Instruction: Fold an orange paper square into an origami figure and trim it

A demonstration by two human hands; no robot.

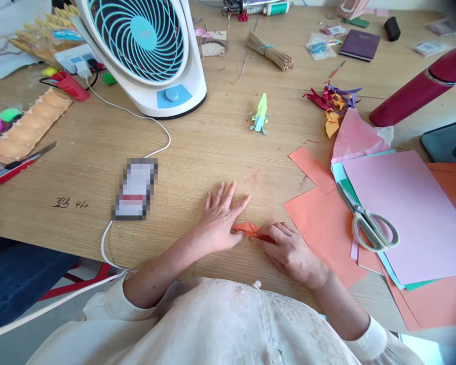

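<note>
A small folded piece of orange paper (pixel 248 227) lies on the wooden table close to my body. My left hand (pixel 222 218) is spread flat at its left end, fingers stretched out and the thumb against the paper. The right end is pinched between the curled fingers of my right hand (pixel 289 251), which hide part of it. To the right of my right hand lie orange paper sheets (pixel 319 218). Farther up the table stands a folded green and blue paper figure (pixel 261 116).
Scissors (pixel 368 223) rest on a stack of coloured paper (pixel 418 203) at right, near a red bottle (pixel 414 91) and several folded paper figures (pixel 338 101). At left are a fan (pixel 175 96), a phone (pixel 135 190) with a white cable, and a craft knife (pixel 19 167).
</note>
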